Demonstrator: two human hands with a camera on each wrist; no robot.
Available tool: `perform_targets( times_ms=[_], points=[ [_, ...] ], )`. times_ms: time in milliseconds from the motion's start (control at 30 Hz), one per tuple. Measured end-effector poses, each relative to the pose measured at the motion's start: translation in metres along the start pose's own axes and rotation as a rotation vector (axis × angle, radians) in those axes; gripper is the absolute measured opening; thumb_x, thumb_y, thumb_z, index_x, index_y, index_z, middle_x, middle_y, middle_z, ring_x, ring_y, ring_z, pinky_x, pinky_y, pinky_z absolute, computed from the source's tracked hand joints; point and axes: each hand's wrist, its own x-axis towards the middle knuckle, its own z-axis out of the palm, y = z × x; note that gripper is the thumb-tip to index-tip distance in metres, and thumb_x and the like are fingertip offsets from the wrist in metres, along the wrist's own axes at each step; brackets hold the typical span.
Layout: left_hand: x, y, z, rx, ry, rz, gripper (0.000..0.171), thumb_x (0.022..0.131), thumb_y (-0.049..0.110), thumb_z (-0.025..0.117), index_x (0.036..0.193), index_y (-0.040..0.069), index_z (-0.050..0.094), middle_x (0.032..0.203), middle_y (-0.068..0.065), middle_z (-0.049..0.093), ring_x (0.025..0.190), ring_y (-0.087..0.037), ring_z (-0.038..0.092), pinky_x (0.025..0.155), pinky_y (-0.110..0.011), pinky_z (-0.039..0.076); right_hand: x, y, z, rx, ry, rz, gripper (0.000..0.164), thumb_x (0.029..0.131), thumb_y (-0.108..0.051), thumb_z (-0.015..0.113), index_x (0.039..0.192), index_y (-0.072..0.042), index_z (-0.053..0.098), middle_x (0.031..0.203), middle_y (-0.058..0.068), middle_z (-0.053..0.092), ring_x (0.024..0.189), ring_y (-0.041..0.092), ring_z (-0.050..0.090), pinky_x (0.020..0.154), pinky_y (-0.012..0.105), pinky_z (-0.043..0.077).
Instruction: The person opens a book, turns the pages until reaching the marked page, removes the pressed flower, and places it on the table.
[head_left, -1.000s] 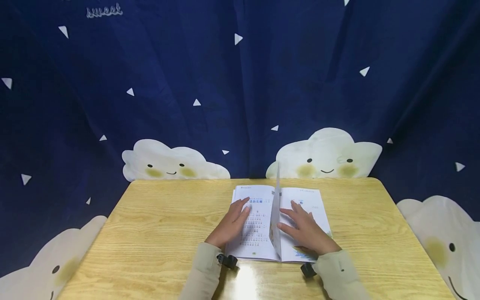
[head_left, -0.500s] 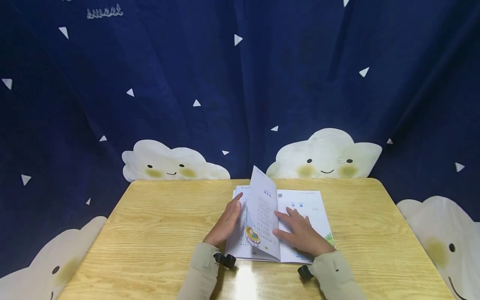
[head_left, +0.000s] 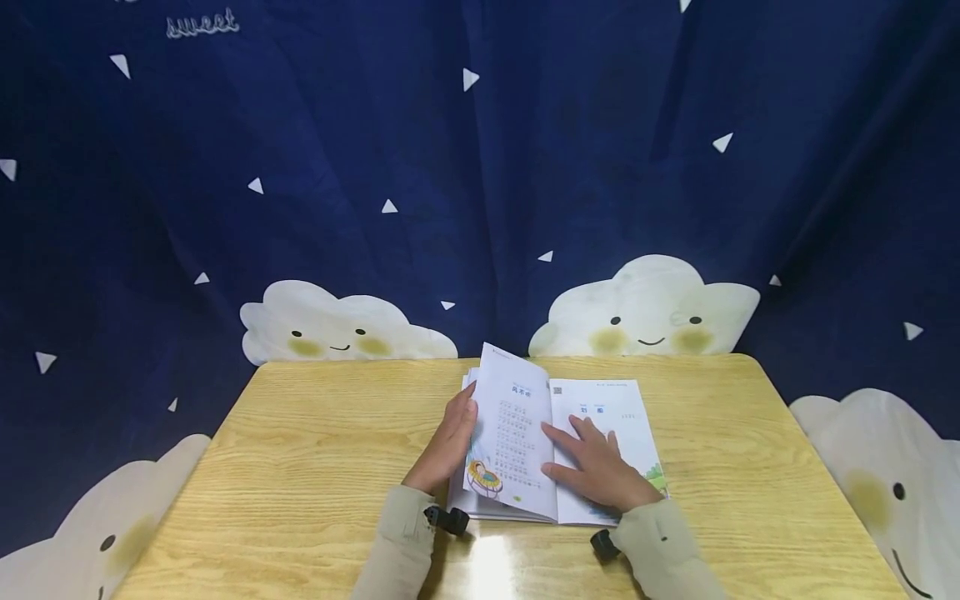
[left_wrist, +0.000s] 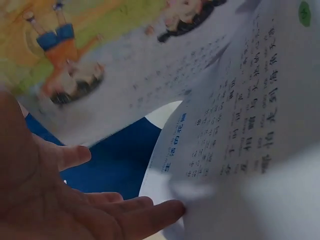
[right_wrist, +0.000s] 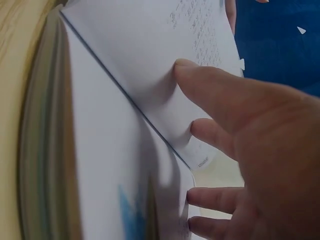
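Observation:
An open book (head_left: 626, 396) with Chinese text lies on the table, one page (head_left: 506, 442) lifted from its left half. My left hand (head_left: 442, 446) is at that page's outer edge, fingers straight. In the left wrist view, the lifted page (left_wrist: 120, 95) slopes over the left-hand page (left_wrist: 250, 125); the left hand (left_wrist: 65, 195) has its thumb near the lifted page's edge and a fingertip on the lower one. Beside the spine, my right hand (head_left: 603, 471) lies with spread fingers. Two fingertips of the right hand (right_wrist: 270, 140) are against the turned page in the right wrist view.
The wooden table (head_left: 315, 450) extends on both sides of the book. Behind it hangs a dark blue curtain (head_left: 337, 150) with white clouds and triangles. Each wrist wears a black camera, such as the left one (head_left: 448, 521).
The page has swung from upright at the spine over to the left, showing its text and boat picture. The left hand shifted slightly left; the right hand moved left toward the spine.

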Motion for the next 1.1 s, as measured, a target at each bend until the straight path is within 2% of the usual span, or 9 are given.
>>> perform_targets(
  times_ms=[200, 400, 600, 733, 833, 900, 1000, 1100],
  points=[
    [-0.002, 0.008, -0.006, 0.053, 0.060, 0.001, 0.057, 0.106, 0.040, 0.025, 0.154, 0.010, 0.022, 0.156, -0.020, 0.015, 0.144, -0.037, 0.014, 0.111, -0.060, 0.017, 0.002, -0.004, 0.003, -0.043, 0.007, 0.041, 0.065, 0.088, -0.059, 0.058, 0.144, -0.028, 0.047, 0.153, 0.023, 0.028, 0.142, 0.047, 0.017, 0.107, 0.069, 0.004],
    [-0.002, 0.015, -0.009, 0.096, 0.098, 0.001, 0.054, 0.106, 0.037, 0.030, 0.154, 0.014, 0.023, 0.158, -0.018, 0.012, 0.145, -0.038, 0.011, 0.110, -0.062, 0.018, 0.003, -0.006, 0.005, -0.080, -0.004, 0.118, 0.065, 0.086, -0.064, 0.057, 0.144, -0.038, 0.045, 0.156, 0.016, 0.025, 0.144, 0.042, 0.013, 0.100, 0.078, 0.011],
    [-0.003, 0.018, -0.010, 0.126, 0.088, -0.023, 0.056, 0.105, 0.041, 0.030, 0.154, 0.017, 0.023, 0.158, -0.017, 0.008, 0.144, -0.039, 0.012, 0.109, -0.063, 0.019, 0.004, -0.006, 0.008, -0.133, 0.016, 0.082, 0.064, 0.087, -0.059, 0.059, 0.144, -0.034, 0.046, 0.153, 0.021, 0.028, 0.142, 0.047, 0.016, 0.107, 0.070, 0.005],
    [-0.004, 0.018, -0.008, 0.122, 0.085, -0.012, 0.057, 0.104, 0.043, 0.031, 0.154, 0.016, 0.025, 0.158, -0.020, 0.008, 0.142, -0.045, 0.016, 0.106, -0.066, 0.020, 0.004, -0.007, 0.010, -0.156, 0.029, 0.060, 0.063, 0.087, -0.057, 0.060, 0.143, -0.031, 0.048, 0.151, 0.024, 0.030, 0.140, 0.050, 0.018, 0.105, 0.073, 0.007],
    [-0.003, 0.018, -0.005, 0.129, 0.063, -0.010, 0.059, 0.103, 0.046, 0.032, 0.154, 0.017, 0.026, 0.158, -0.020, 0.007, 0.141, -0.046, 0.019, 0.106, -0.066, 0.022, 0.004, -0.009, 0.010, -0.156, 0.031, 0.061, 0.062, 0.087, -0.056, 0.061, 0.142, -0.030, 0.049, 0.150, 0.025, 0.031, 0.139, 0.051, 0.020, 0.104, 0.074, 0.008],
    [-0.003, 0.016, -0.002, 0.168, 0.032, -0.001, 0.060, 0.102, 0.049, 0.034, 0.153, 0.017, 0.028, 0.158, -0.020, 0.008, 0.140, -0.046, 0.022, 0.105, -0.065, 0.025, 0.005, -0.010, 0.010, -0.162, 0.032, 0.066, 0.062, 0.087, -0.056, 0.062, 0.142, -0.030, 0.050, 0.150, 0.025, 0.031, 0.139, 0.051, 0.020, 0.103, 0.074, 0.009],
    [-0.004, 0.014, 0.002, 0.275, -0.049, 0.029, 0.062, 0.099, 0.051, 0.042, 0.150, 0.016, 0.035, 0.158, -0.021, 0.013, 0.139, -0.044, 0.026, 0.105, -0.063, 0.029, 0.006, -0.010, 0.011, -0.191, 0.032, 0.065, 0.062, 0.087, -0.057, 0.061, 0.142, -0.030, 0.050, 0.149, 0.025, 0.031, 0.138, 0.051, 0.022, 0.103, 0.074, 0.011],
    [-0.007, 0.013, 0.007, 0.358, -0.159, 0.044, 0.065, 0.094, 0.052, 0.054, 0.148, 0.017, 0.040, 0.158, -0.018, 0.016, 0.141, -0.042, 0.022, 0.105, -0.063, 0.029, 0.007, -0.010, 0.012, -0.205, 0.037, 0.057, 0.063, 0.087, -0.057, 0.061, 0.142, -0.030, 0.049, 0.149, 0.025, 0.031, 0.138, 0.052, 0.023, 0.102, 0.075, 0.012]
  ],
)
